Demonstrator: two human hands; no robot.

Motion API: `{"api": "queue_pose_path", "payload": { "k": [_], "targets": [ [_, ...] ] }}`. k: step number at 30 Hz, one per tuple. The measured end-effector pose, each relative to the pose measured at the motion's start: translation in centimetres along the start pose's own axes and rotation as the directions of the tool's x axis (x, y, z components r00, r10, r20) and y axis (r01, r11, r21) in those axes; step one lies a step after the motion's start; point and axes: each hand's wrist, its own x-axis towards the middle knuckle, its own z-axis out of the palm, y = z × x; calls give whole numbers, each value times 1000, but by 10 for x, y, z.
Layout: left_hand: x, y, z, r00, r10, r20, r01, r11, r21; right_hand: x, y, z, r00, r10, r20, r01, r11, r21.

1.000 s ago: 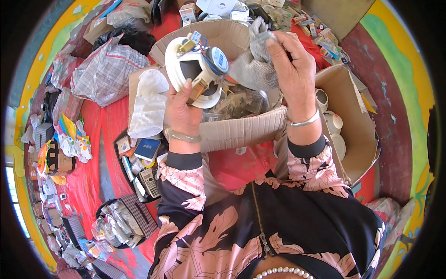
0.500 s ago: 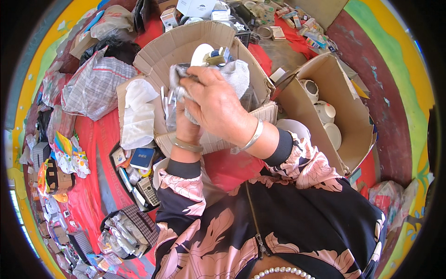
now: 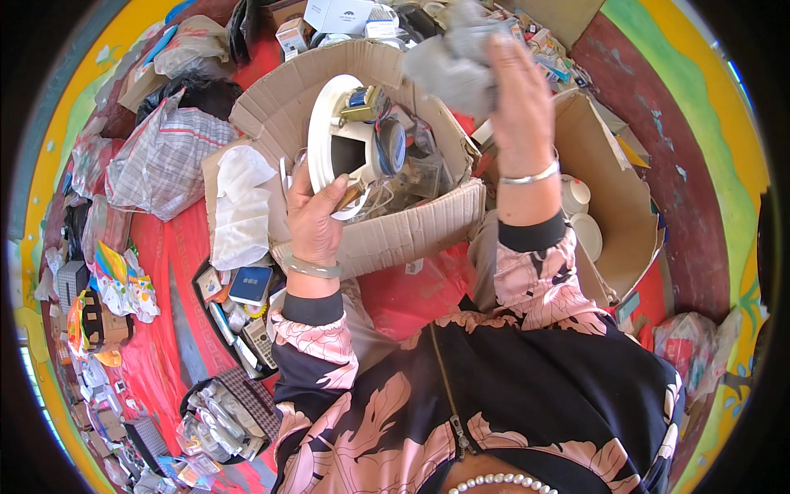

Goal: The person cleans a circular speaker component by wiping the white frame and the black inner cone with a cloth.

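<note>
My left hand grips the lower rim of a white round ceiling speaker, held tilted over an open cardboard box. The speaker's back shows a small transformer and a blue-labelled magnet. Raised to the right of it, my right hand is closed on a grey cloth, which is smeared by motion and apart from the speaker. Inside the box, under the speaker, lie clear plastic pieces and other small items, partly hidden. White sheets hang over the box's left side.
A second cardboard box to the right holds white round items. On the left are a checked bag, a black tray with a calculator and a case of packaged items. Small boxes crowd the far side.
My right hand has swung away from the speaker to the far right with the cloth. My left hand has shifted slightly left, and the speaker, formerly mostly covered, now shows its back.
</note>
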Motion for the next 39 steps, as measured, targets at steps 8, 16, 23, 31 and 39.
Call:
{"api": "queue_pose_path", "payload": {
  "k": [8, 16, 23, 31, 39],
  "targets": [
    [1, 0, -4, 998, -47, -52, 39, 987, -154, 9, 56, -3, 951, 224, -215, -214, 974, 71],
    [7, 21, -50, 991, 20, -132, -79, 887, -455, -19, -28, -38, 945, 327, -5, -327, 945, -30],
    [-6, 43, -54, 979, 192, -69, -204, 923, -327, -65, -11, -72, 862, 502, -68, -468, 738, -486],
    [-77, 29, -35, 995, 100, 13, -99, 992, -74, -78, -72, -14, 967, 254, 37, -256, 966, 49],
    [-115, 7, 3, 990, -113, 88, 130, 967, -220, -124, -29, 47, 590, -176, 788, 761, 448, -469]
  ]
}}
